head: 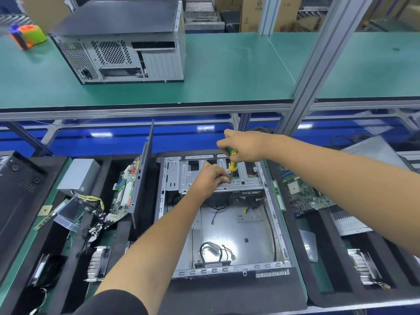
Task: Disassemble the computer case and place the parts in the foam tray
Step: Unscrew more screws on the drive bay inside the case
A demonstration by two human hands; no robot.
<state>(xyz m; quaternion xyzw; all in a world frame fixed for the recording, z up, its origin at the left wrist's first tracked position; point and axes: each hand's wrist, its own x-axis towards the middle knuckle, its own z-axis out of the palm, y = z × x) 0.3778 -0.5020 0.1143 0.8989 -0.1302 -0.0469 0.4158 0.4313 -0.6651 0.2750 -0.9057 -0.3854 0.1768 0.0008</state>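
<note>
Right hand [244,145] grip closed round yellow-green screwdriver [232,160], tip down at screw on drive cage [204,178]. Left hand [210,176] pinching at tip, likely steadying screw. Open case [225,214] at centre on black foam tray [238,292]. Cage: stiff sheet metal, light, edges probably sharp; lift by side flanges. Loose cables [218,248] at 6 may snag. Motherboard [302,192] at 3, power supply [78,173] at 9, second case [120,42] on counter [227,76] at 11.

Right hand [244,145] holds screwdriver [232,160] over case [227,223].
</note>
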